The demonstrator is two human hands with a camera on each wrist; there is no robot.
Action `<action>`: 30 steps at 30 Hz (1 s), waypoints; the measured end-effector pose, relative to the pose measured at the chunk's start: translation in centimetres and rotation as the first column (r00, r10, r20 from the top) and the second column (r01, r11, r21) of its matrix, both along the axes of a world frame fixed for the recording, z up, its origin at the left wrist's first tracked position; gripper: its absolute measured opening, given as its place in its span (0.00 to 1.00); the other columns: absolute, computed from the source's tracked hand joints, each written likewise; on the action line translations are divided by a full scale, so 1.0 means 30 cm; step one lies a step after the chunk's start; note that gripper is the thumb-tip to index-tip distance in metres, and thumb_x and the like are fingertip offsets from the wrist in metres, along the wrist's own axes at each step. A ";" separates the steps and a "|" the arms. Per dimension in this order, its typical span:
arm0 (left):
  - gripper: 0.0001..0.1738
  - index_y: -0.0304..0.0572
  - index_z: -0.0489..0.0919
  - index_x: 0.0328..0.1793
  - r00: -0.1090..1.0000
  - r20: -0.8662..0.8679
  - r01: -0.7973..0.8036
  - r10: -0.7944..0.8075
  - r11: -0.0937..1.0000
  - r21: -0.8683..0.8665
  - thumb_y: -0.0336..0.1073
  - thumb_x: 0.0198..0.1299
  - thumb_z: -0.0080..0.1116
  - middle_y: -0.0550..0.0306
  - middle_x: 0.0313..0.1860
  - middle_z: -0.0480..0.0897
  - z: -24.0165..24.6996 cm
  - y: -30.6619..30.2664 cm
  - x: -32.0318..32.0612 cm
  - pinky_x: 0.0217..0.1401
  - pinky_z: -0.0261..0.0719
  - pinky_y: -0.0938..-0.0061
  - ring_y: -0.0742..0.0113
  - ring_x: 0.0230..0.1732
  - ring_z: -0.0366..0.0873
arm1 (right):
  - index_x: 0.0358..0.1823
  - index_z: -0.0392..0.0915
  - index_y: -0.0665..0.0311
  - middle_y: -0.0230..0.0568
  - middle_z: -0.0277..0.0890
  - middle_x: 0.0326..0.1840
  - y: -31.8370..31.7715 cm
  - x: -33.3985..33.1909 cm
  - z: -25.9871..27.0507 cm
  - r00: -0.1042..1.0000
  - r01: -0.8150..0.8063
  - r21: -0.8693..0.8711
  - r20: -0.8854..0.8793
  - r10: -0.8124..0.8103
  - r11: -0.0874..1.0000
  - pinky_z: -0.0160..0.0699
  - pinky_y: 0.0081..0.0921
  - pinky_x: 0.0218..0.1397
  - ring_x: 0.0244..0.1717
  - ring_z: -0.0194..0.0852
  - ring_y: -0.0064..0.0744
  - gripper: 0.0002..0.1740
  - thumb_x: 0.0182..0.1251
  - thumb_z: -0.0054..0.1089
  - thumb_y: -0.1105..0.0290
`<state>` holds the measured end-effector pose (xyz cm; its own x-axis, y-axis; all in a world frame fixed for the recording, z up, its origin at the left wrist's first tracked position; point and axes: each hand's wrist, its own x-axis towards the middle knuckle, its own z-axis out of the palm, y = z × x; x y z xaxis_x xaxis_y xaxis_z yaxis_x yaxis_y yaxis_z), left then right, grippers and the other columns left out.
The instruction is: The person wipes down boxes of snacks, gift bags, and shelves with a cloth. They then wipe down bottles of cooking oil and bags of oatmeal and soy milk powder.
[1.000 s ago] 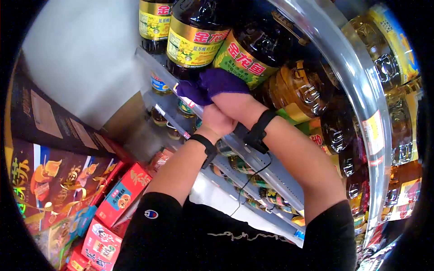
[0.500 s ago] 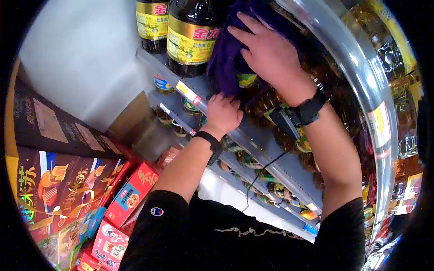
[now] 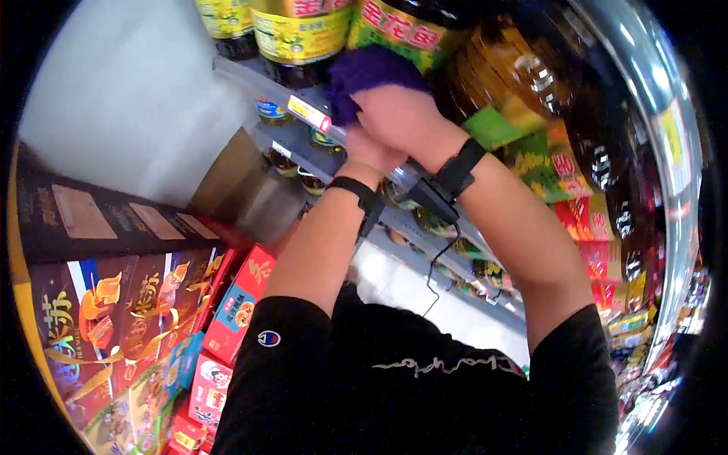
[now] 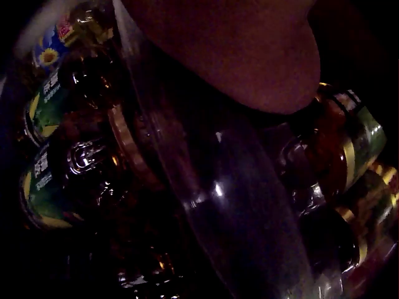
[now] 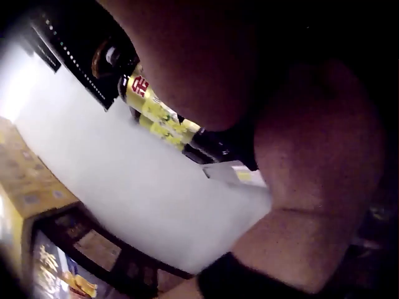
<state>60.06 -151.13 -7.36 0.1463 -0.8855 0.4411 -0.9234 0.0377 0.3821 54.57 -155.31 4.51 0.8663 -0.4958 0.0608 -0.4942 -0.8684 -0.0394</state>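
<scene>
A dark purple cloth lies bunched at the upper shelf's front edge, in front of yellow-labelled and green-labelled oil bottles. My right hand grips the cloth, its fingers partly buried in it. Just below and partly behind that hand, my left hand is at the shelf edge; its fingers are hidden, so what it holds cannot be told. In the dark left wrist view, part of a hand is above the clear shelf edge. The right wrist view shows a hand near yellow-labelled bottles.
Large amber oil bottles stand to the right, beside a curved clear rail. Lower shelves hold more bottles. Brown gift boxes and red boxes are at the left, below a pale wall. A cable hangs from the right wrist.
My right hand has moved down and left from its spread position over the cloth, bringing the cloth along and uncovering the green-labelled bottle. It now overlaps my left hand. The head view has shifted.
</scene>
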 end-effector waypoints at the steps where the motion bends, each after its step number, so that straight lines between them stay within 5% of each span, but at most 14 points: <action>1: 0.30 0.62 0.76 0.70 1.000 -0.027 -0.004 0.010 0.977 0.215 0.56 0.62 0.55 0.55 0.70 0.77 0.091 0.020 0.005 0.70 0.71 0.58 0.55 0.71 0.72 | 0.57 0.83 0.54 0.49 0.85 0.43 0.039 -0.019 0.051 0.998 0.058 0.008 0.026 -0.059 0.998 0.84 0.47 0.48 0.43 0.84 0.52 0.20 0.64 0.54 0.65; 2: 0.29 0.59 0.75 0.71 0.999 -0.047 -0.005 0.027 0.909 0.417 0.54 0.65 0.51 0.53 0.71 0.76 0.136 0.027 0.006 0.75 0.67 0.59 0.55 0.74 0.69 | 0.57 0.83 0.54 0.49 0.85 0.43 0.059 -0.049 0.078 0.996 0.082 0.021 0.025 -0.082 0.996 0.84 0.47 0.48 0.43 0.84 0.52 0.20 0.64 0.54 0.65; 3: 0.28 0.56 0.77 0.69 0.975 0.195 -0.111 0.102 0.993 0.035 0.53 0.64 0.54 0.53 0.67 0.79 0.094 0.026 -0.009 0.72 0.70 0.58 0.52 0.70 0.73 | 0.60 0.80 0.52 0.48 0.85 0.46 0.073 -0.086 0.099 0.989 0.049 -0.028 0.140 -0.045 0.998 0.84 0.47 0.45 0.41 0.84 0.52 0.22 0.64 0.54 0.65; 4: 0.28 0.56 0.77 0.69 0.977 0.200 -0.078 0.068 0.996 0.042 0.53 0.64 0.54 0.53 0.67 0.79 0.059 0.015 -0.015 0.72 0.70 0.58 0.52 0.70 0.73 | 0.63 0.78 0.49 0.47 0.84 0.49 0.087 -0.130 0.109 0.967 0.027 -0.088 0.253 -0.004 0.996 0.84 0.47 0.42 0.38 0.84 0.52 0.24 0.63 0.54 0.65; 8: 0.25 0.54 0.79 0.63 0.992 0.123 0.099 -0.037 0.829 -0.550 0.52 0.62 0.56 0.52 0.60 0.82 0.127 -0.026 -0.013 0.59 0.77 0.53 0.50 0.61 0.79 | 0.69 0.73 0.47 0.52 0.71 0.70 0.229 -0.347 0.125 0.849 0.030 -0.063 0.529 0.008 0.998 0.83 0.45 0.42 0.39 0.84 0.49 0.32 0.59 0.55 0.68; 10: 0.13 0.46 0.81 0.40 0.953 -0.034 0.291 -0.303 0.937 -0.192 0.45 0.59 0.54 0.48 0.37 0.82 0.219 0.068 -0.016 0.42 0.78 0.51 0.40 0.41 0.80 | 0.71 0.72 0.48 0.54 0.75 0.66 0.260 -0.454 0.035 0.760 0.043 -0.194 0.643 0.094 0.980 0.83 0.45 0.43 0.39 0.83 0.51 0.33 0.60 0.55 0.67; 11: 0.11 0.45 0.79 0.36 0.972 0.215 0.114 -0.096 0.991 -0.074 0.43 0.55 0.54 0.46 0.35 0.80 0.005 -0.044 0.067 0.39 0.76 0.50 0.41 0.37 0.78 | 0.71 0.71 0.53 0.55 0.72 0.69 0.309 -0.503 -0.015 0.813 0.142 0.073 0.561 -0.158 0.987 0.81 0.44 0.51 0.46 0.83 0.51 0.33 0.60 0.54 0.68; 12: 0.10 0.44 0.79 0.35 0.971 0.240 0.043 -0.003 0.986 -0.161 0.41 0.55 0.54 0.47 0.33 0.78 0.010 -0.037 0.040 0.39 0.76 0.50 0.43 0.35 0.76 | 0.71 0.71 0.59 0.55 0.70 0.71 0.349 -0.548 -0.073 0.823 0.259 0.328 0.417 -0.385 0.908 0.80 0.44 0.59 0.54 0.82 0.52 0.34 0.59 0.53 0.70; 14: 0.09 0.44 0.80 0.33 0.974 0.224 0.041 0.005 0.979 -0.200 0.40 0.54 0.55 0.48 0.35 0.79 0.025 -0.030 0.032 0.43 0.76 0.51 0.45 0.38 0.77 | 0.70 0.72 0.60 0.55 0.70 0.72 0.350 -0.625 -0.218 0.809 0.454 0.296 0.259 -0.528 0.841 0.81 0.44 0.56 0.50 0.84 0.51 0.31 0.63 0.53 0.66; 18: 0.09 0.43 0.81 0.34 0.967 0.253 0.060 0.009 0.963 -0.264 0.38 0.57 0.53 0.47 0.37 0.80 0.021 -0.022 0.024 0.49 0.76 0.52 0.44 0.42 0.77 | 0.69 0.73 0.61 0.56 0.79 0.61 0.378 -0.728 -0.205 0.710 0.587 0.224 0.320 -0.628 0.778 0.82 0.45 0.52 0.46 0.84 0.51 0.31 0.64 0.52 0.61; 20: 0.13 0.40 0.83 0.38 0.962 0.265 0.120 -0.072 0.979 -0.168 0.39 0.60 0.51 0.45 0.40 0.82 0.005 -0.026 0.062 0.51 0.75 0.51 0.42 0.45 0.77 | 0.69 0.74 0.59 0.53 0.84 0.46 0.384 -0.796 -0.179 0.759 0.579 0.293 0.148 -0.635 0.761 0.81 0.46 0.48 0.42 0.83 0.52 0.31 0.65 0.50 0.59; 21: 0.13 0.39 0.82 0.37 0.956 0.291 0.132 -0.039 0.943 -0.306 0.39 0.61 0.51 0.44 0.39 0.81 -0.010 -0.032 0.061 0.52 0.75 0.50 0.41 0.45 0.77 | 0.69 0.74 0.58 0.50 0.83 0.35 0.404 -0.837 -0.195 0.731 0.592 0.282 0.206 -0.650 0.755 0.80 0.48 0.46 0.39 0.82 0.52 0.31 0.65 0.48 0.58; 28: 0.06 0.38 0.81 0.37 0.989 -0.098 0.109 -0.108 0.994 -0.004 0.31 0.61 0.54 0.45 0.40 0.82 0.096 0.049 0.020 0.53 0.75 0.52 0.42 0.47 0.79 | 0.67 0.76 0.57 0.50 0.84 0.38 0.546 -1.348 -0.185 0.511 0.781 0.291 0.210 -0.833 0.552 0.81 0.47 0.47 0.41 0.83 0.51 0.30 0.63 0.52 0.58; 30: 0.05 0.38 0.80 0.37 0.991 0.000 0.130 -0.131 0.987 -0.090 0.30 0.62 0.54 0.45 0.43 0.82 0.100 0.127 -0.067 0.55 0.75 0.52 0.43 0.49 0.78 | 0.65 0.78 0.58 0.50 0.84 0.38 0.592 -1.512 -0.197 0.472 0.812 0.264 0.227 -0.852 0.520 0.81 0.46 0.48 0.41 0.83 0.50 0.29 0.63 0.52 0.58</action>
<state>58.04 -147.32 -4.35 0.0349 -0.8540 0.5191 -0.9062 0.1920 0.3768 9.21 -137.55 -1.41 -0.0147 -0.9923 0.1231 -0.9251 -0.0332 -0.3784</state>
